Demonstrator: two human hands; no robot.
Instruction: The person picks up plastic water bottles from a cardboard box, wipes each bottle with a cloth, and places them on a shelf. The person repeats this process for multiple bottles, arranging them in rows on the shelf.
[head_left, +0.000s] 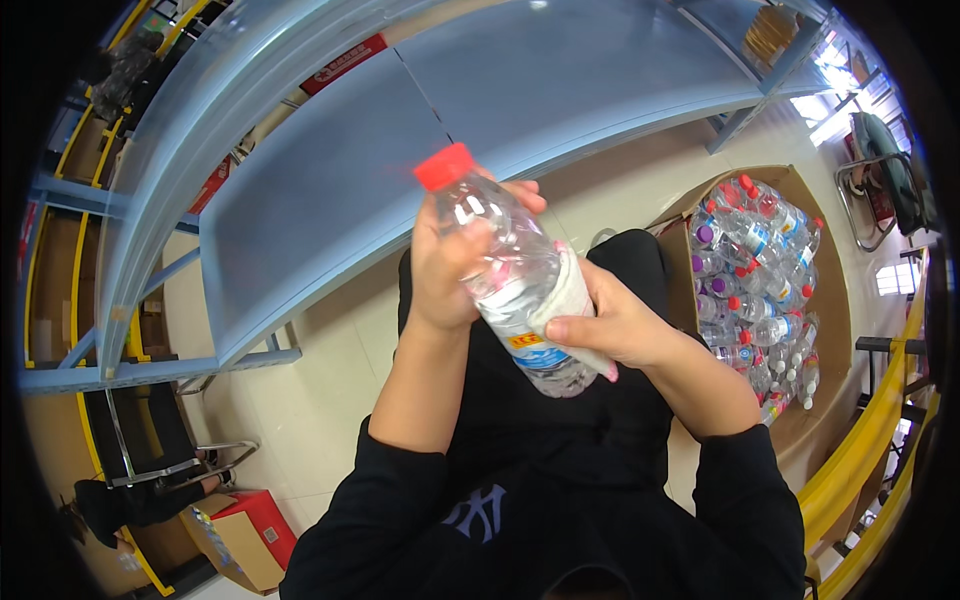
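A clear plastic bottle with a red cap is tilted above my lap, its cap towards the upper left. My left hand is around the bottle's shoulder, just below the cap, and is slightly blurred. My right hand presses a white cloth with pink edging against the lower side of the bottle, thumb on top. A blue and yellow label wraps the bottle near its base. The bottle looks empty of liquid, though its inside is hard to judge.
The blue metal shelf spans the front. At my right stands a cardboard box filled with plastic bottles. A red and brown carton is at the lower left, near another person. Chairs stand on both sides.
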